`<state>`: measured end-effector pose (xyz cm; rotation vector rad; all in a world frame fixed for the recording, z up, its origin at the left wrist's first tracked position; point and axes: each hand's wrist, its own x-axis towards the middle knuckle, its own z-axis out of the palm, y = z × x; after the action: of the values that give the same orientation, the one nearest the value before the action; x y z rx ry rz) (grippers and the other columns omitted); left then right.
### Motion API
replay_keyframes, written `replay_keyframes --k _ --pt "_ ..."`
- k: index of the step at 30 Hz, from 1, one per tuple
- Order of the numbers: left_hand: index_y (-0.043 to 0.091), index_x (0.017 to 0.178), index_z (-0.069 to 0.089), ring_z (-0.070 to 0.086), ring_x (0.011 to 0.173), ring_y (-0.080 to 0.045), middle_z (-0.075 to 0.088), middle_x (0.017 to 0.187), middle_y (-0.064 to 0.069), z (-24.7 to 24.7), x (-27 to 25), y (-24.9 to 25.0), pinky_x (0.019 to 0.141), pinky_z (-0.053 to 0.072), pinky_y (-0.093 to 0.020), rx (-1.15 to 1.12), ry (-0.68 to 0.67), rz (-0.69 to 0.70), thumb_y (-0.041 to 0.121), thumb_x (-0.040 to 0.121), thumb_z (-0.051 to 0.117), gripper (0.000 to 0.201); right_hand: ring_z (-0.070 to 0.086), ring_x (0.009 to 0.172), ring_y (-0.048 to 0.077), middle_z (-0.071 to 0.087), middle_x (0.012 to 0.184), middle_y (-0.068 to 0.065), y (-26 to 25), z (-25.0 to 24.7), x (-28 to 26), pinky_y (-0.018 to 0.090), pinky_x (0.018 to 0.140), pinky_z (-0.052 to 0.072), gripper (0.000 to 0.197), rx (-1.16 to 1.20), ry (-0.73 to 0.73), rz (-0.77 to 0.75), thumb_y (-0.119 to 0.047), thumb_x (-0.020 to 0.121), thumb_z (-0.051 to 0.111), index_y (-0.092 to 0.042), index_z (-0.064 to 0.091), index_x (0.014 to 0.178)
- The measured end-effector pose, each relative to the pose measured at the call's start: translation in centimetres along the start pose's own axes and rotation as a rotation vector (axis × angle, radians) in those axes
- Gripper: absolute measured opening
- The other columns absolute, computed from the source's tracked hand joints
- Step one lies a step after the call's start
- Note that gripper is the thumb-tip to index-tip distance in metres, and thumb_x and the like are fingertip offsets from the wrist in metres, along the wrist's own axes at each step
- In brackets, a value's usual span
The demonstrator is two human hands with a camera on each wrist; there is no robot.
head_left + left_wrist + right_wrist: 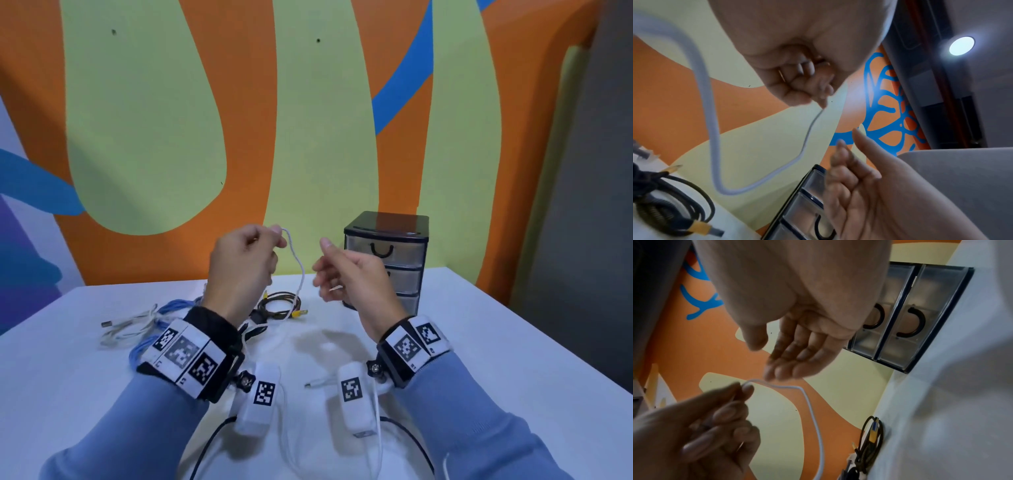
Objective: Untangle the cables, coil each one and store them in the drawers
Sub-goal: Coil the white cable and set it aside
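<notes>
My left hand (274, 240) is raised above the table and pinches a thin white cable (297, 263) between thumb and fingertips. From that pinch (823, 104) the cable hangs in a loose curve down to the table. The right hand (322, 267) hovers just to the right of it with relaxed, nearly straight fingers (795, 360) and holds nothing. Its fingertips are close to the top of the white cable (809, 404) but apart from it. The small black drawer unit (387, 253) with translucent drawers stands behind the right hand, all drawers closed.
A dark braided cable (281, 305) with yellow plugs lies coiled on the white table (496, 342) below my hands. A blue cable (171, 308) and a white USB cable (126, 325) lie tangled at the left. Another white cable end (320, 382) lies near the front.
</notes>
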<state>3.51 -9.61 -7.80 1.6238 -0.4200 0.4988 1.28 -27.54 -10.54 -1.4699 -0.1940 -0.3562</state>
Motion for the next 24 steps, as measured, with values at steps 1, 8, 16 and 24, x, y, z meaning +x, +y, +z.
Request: replay_keyframes --k 1,8,16,24 --pt "0.007 0.083 0.073 0.042 0.051 -0.021 0.053 0.058 -0.006 0.1 -0.5 0.3 0.049 0.036 -0.026 -0.005 -0.108 0.017 0.027 0.106 0.064 0.031 0.066 0.066 0.022 0.074 0.079 0.012 -0.1 0.2 -0.1 0.029 0.063 0.055 0.048 0.012 -0.029 0.039 -0.049 0.102 0.061 -0.005 0.077 0.091" --pt "0.009 0.081 0.075 0.063 0.052 -0.021 0.071 0.066 -0.004 1.6 -3.0 0.4 0.059 0.047 -0.025 0.288 -0.753 0.116 0.027 0.101 0.071 0.027 0.066 0.057 0.030 0.072 0.083 0.020 -0.6 -0.4 -0.7 0.034 0.047 0.049 0.034 0.104 -0.171 0.108 -0.025 0.094 0.074 0.004 0.073 0.111" --pt "0.031 0.097 0.079 0.067 0.080 -0.012 0.073 0.086 0.010 0.6 -2.1 1.0 0.074 0.055 -0.038 0.308 -0.187 0.369 0.036 0.094 0.079 0.006 0.062 0.071 0.015 0.074 0.087 0.004 -0.3 -0.4 -0.2 0.019 0.057 0.049 0.024 0.182 -0.111 0.011 -0.007 0.100 0.065 0.000 0.073 0.121" --pt "0.008 0.103 0.074 0.065 0.061 -0.019 0.071 0.078 -0.003 -0.2 -1.3 0.5 0.071 0.058 -0.040 0.094 -0.493 -0.090 0.033 0.107 0.061 0.029 0.025 0.054 0.009 0.054 0.079 -0.004 -0.7 -0.4 0.0 0.020 0.045 0.016 0.025 0.219 -0.119 -0.013 -0.010 0.103 0.057 -0.011 0.076 0.121"
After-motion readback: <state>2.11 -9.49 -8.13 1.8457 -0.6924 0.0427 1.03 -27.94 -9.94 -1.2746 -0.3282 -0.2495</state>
